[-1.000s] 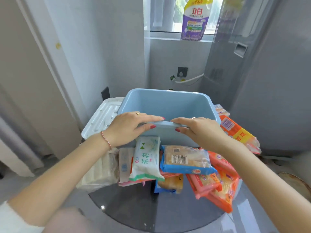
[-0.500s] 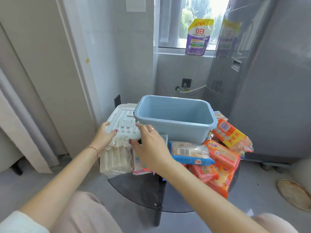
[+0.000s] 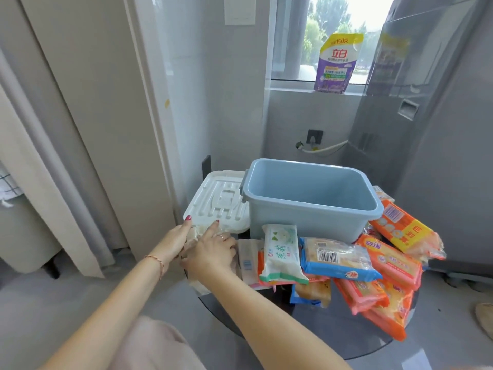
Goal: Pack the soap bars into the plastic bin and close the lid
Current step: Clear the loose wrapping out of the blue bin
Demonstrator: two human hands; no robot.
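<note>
bin (image 3: 309, 209) open | lid (image 3: 218, 201) at left rim | both hands on clear pack (image 3: 196, 232)

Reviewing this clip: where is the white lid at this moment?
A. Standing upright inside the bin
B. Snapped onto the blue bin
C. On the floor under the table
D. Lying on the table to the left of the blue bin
D: the white lid lies flat beside the open, empty blue bin, on its left side, with both hands just in front of it.

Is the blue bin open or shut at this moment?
Open. The blue bin has no cover on it and its inside shows bare; the white lid lies flat beside it.
</note>
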